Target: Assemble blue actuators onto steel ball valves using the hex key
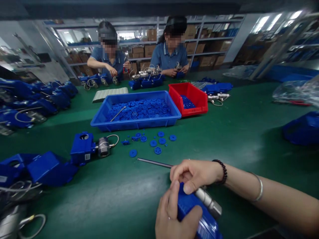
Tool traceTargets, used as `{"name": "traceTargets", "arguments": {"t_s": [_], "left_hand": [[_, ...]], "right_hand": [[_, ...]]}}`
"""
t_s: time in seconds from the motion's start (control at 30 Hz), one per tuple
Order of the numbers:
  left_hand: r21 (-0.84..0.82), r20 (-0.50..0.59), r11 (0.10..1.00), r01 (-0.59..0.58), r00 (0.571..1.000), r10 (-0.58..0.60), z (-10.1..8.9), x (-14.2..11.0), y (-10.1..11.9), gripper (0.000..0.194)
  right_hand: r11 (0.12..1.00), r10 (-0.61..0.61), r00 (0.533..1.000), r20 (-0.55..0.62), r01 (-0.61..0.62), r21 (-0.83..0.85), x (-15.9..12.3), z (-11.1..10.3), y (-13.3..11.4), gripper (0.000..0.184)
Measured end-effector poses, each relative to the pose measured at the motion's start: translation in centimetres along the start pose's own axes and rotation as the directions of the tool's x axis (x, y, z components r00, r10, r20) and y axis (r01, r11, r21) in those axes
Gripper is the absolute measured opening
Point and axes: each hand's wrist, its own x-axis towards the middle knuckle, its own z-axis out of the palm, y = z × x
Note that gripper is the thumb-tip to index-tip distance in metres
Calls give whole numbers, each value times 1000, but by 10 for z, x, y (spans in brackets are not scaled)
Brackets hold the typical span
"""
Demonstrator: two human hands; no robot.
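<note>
A blue valve actuator (pixel 190 204) with a silver metal valve body (pixel 210 202) on its side lies low at the right of centre. My left hand (pixel 174 215) wraps round the housing, thumb across its top and fingers along its left side. At its far end my right hand (pixel 196 174) is closed in a pinch, touching the housing; whatever sits between thumb and fingers is hidden. Just beyond the right hand, a thin metal rod (pixel 154 162) lies on the green table, one end out of sight. Several small blue discs (pixel 158 150) are scattered farther off.
A blue tray (pixel 136 125) of small blue parts stands beside a red bin (pixel 194 111). Another blue actuator (pixel 82 147) with its valve lies left, near more piled units (pixel 50 167). A blue object (pixel 302 127) sits at right. Two co-workers handle units across the table.
</note>
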Motion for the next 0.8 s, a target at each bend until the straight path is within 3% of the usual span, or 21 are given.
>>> {"name": "traceTargets", "arguments": {"t_s": [0.17, 0.43, 0.53, 0.63, 0.7, 0.73, 0.8], "left_hand": [[-85, 2, 989, -121, 993, 121, -5, 4, 1, 54], [-126, -51, 982, -143, 989, 138, -8, 9, 9, 45], [-125, -70, 992, -8, 998, -1, 1, -5, 8, 59], [-207, -60, 954, 216, 971, -233, 15, -26, 7, 69], [-312, 32, 899, 308, 949, -314, 24, -36, 7, 67], [-383, 122, 865, 324, 946, -301, 26, -38, 8, 68], [-556, 353, 759, 339, 923, -153, 22, -34, 11, 75]], "right_hand": [[994, 22, 998, -50, -28, -102, -1, 6, -1, 57], [917, -148, 975, -166, 72, -392, -6, 17, -4, 56], [837, -274, 921, -277, 87, -541, -23, 38, 0, 53], [740, -264, 893, -364, -55, -671, -47, 69, 6, 56], [662, -195, 890, -413, -191, -725, -66, 85, 18, 68], [606, -195, 873, -448, -252, -754, -77, 88, 28, 72], [485, -313, 790, -527, -344, -804, -98, 84, 54, 69]]}}
